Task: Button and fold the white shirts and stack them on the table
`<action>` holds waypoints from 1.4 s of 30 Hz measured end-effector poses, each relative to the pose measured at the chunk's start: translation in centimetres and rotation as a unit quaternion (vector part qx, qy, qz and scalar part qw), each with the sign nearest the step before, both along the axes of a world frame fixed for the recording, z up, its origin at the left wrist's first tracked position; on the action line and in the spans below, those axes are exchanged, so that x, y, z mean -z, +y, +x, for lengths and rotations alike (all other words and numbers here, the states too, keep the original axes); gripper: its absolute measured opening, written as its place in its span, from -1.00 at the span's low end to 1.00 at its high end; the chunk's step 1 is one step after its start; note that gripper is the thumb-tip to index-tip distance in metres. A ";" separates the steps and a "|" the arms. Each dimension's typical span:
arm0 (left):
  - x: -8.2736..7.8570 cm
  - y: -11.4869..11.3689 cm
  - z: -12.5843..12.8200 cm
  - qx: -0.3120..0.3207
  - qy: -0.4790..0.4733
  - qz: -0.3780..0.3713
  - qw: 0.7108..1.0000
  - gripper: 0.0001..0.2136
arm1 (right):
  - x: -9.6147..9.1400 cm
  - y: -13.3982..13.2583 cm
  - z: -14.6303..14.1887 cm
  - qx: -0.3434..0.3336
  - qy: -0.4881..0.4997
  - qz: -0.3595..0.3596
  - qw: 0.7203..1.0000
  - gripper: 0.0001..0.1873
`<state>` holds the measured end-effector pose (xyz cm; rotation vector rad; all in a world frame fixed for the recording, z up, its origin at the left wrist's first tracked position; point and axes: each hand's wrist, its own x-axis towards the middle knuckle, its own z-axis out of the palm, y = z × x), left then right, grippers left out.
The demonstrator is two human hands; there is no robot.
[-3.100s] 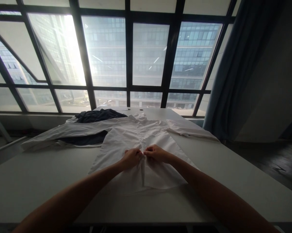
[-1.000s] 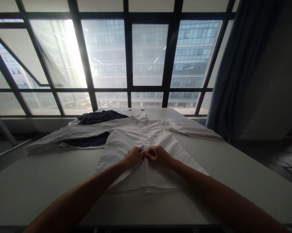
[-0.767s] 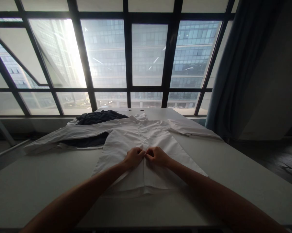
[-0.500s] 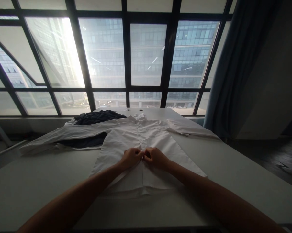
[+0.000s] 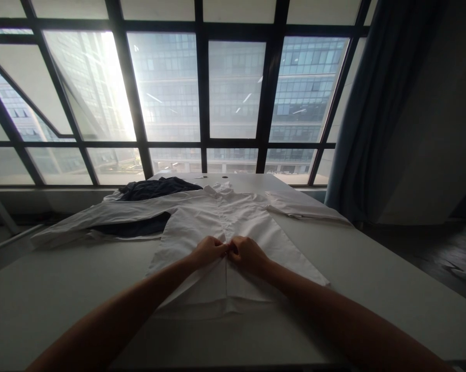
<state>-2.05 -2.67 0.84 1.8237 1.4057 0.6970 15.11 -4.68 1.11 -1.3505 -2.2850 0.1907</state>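
Observation:
A white long-sleeved shirt (image 5: 194,219) lies spread front side up, its collar toward the window and its hem nearest me. My left hand (image 5: 208,251) is closed in a pinch on the shirt's front edge, low on the centre line. Right against it, my right hand (image 5: 247,254) pinches the same front opening, fingers curled. The fingertips of both hands meet there, and whatever button or hole lies between them is hidden. Below the hands the two front panels hang together along a dark seam line down to the hem.
The shirt rests on a white table (image 5: 376,289). Dark clothing (image 5: 159,188) is heaped at the far left, with more dark cloth (image 5: 136,226) beneath the left sleeve. Large windows (image 5: 236,90) stand behind the table, and a blue curtain (image 5: 357,139) hangs at right.
Both hands stay at the shirt's front opening. The fingers have shifted slightly and pressed closer together; the small pale spot between them is now covered. The clothes lie as before.

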 end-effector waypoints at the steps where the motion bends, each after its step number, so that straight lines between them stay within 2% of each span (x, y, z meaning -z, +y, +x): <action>1: 0.1 0.1 0.0 0.000 0.001 0.003 1.000 -0.58 | 0.0 0.0 0.0 -0.002 0.006 -0.001 1.000 -0.92; 10: 0.6 0.3 0.0 0.001 0.006 0.040 0.999 -0.70 | -0.4 -0.2 0.1 -0.047 0.062 -0.018 0.997 -0.94; 16: 1.0 0.5 0.1 -0.003 0.014 0.052 0.999 -0.70 | -0.8 -0.1 0.3 -0.023 0.047 -0.023 0.998 -0.92; 19: 1.1 0.5 0.2 0.001 0.028 0.056 0.998 -0.70 | -0.7 0.1 0.4 -0.034 0.040 -0.030 0.998 -0.91; 28: 0.1 -0.5 0.5 0.004 0.089 0.074 0.993 -0.69 | 0.0 1.3 1.4 -0.111 0.115 -0.071 0.985 -0.86; 35: -0.3 -1.0 0.8 0.000 0.093 0.083 0.992 -0.69 | 0.5 2.0 1.9 -0.117 0.155 -0.117 0.974 -0.76; 42: 0.0 -1.0 1.0 0.000 0.072 0.091 0.993 -0.70 | 1.0 2.4 1.9 -0.116 0.177 -0.119 0.970 -0.81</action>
